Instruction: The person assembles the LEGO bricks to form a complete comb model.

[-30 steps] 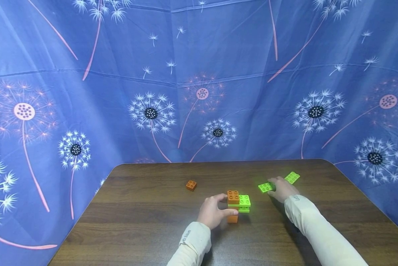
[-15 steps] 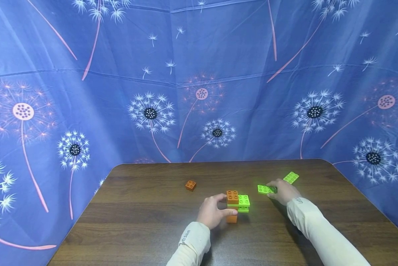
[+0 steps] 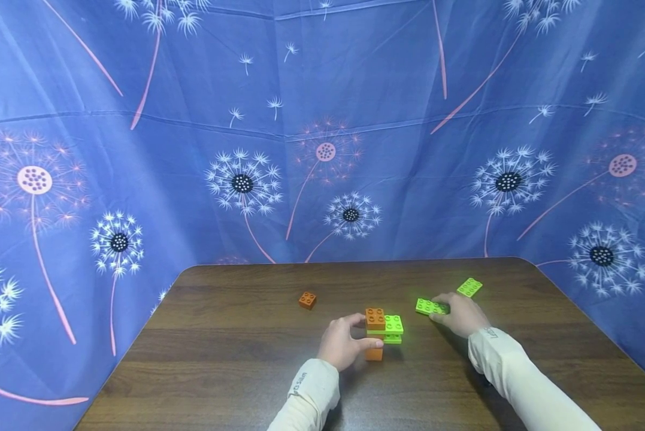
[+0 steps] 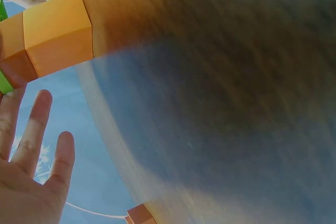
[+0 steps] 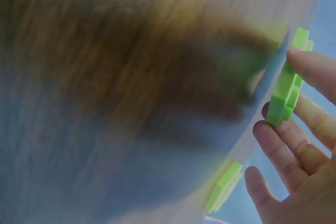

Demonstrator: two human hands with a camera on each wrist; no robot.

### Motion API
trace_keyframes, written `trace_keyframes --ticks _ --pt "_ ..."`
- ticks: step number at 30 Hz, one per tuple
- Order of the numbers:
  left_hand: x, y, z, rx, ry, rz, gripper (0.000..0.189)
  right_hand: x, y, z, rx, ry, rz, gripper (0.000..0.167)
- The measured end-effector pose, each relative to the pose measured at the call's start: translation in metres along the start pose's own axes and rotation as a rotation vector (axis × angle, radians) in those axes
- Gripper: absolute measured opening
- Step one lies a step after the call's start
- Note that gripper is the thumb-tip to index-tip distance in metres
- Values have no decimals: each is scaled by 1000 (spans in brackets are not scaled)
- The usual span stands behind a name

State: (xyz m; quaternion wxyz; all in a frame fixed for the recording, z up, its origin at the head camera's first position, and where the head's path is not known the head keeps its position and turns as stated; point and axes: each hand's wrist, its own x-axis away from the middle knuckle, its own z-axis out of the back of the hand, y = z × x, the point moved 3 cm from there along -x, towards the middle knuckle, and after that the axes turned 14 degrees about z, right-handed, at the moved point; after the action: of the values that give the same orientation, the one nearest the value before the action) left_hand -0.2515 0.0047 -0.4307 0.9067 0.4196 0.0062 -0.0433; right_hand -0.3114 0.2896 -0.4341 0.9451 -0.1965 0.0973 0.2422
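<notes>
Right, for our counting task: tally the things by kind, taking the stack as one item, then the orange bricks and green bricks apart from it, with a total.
Stack: 1
Orange brick: 1
Green bricks: 2 (near green brick, far green brick)
Total: 4

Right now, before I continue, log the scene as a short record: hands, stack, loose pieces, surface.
left hand: grips the orange-and-green stack
right hand: pinches a studded green plate
stack: upright; two green layers jut out rightward
loose orange: small brick, beyond the stack, to its left
loose green: second plate, beyond the right hand
surface: brown wood-grain table
</notes>
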Motion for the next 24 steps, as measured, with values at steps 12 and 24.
trace_keyframes --ticks 12,24 --pt "-1 1 0 7 -12 -1 61 5 -9 3 -42 70 42 43" --pt "0 3 2 -9 -21 8 65 10 -20 13 -67 99 75 42"
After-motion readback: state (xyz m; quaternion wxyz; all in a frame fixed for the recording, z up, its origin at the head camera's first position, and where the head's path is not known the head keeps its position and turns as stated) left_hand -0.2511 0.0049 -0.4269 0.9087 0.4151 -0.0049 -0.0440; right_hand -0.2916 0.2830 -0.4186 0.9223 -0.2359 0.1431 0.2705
